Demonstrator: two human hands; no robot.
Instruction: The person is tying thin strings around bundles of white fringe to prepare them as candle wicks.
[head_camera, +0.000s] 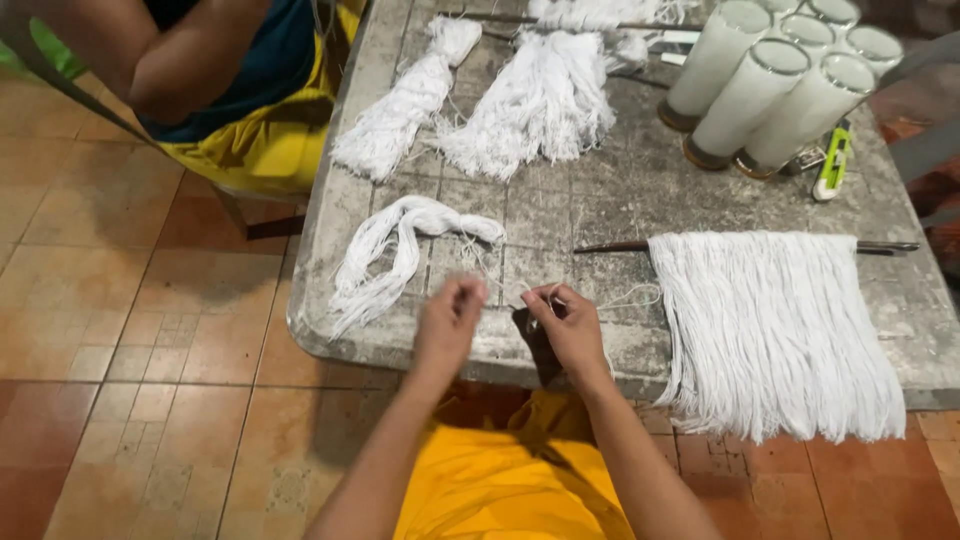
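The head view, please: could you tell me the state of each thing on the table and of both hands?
Left hand: pinched on a thin white string.
Right hand: pinched on the same string.
Rod: lying flat, hung with a white fringe draping over the table edge.
Loose bundle: lying curled.
Glass candles: upright, unlit, filled white.

Both hands, left (447, 322) and right (566, 322), pinching thin white string (630, 297) at table (600, 200) edge, beside fringe of strands (775, 330) on rod (610, 247).

Strands on rod (775, 325) lie right of skein (400, 250) — glass candles (770, 85) behind.
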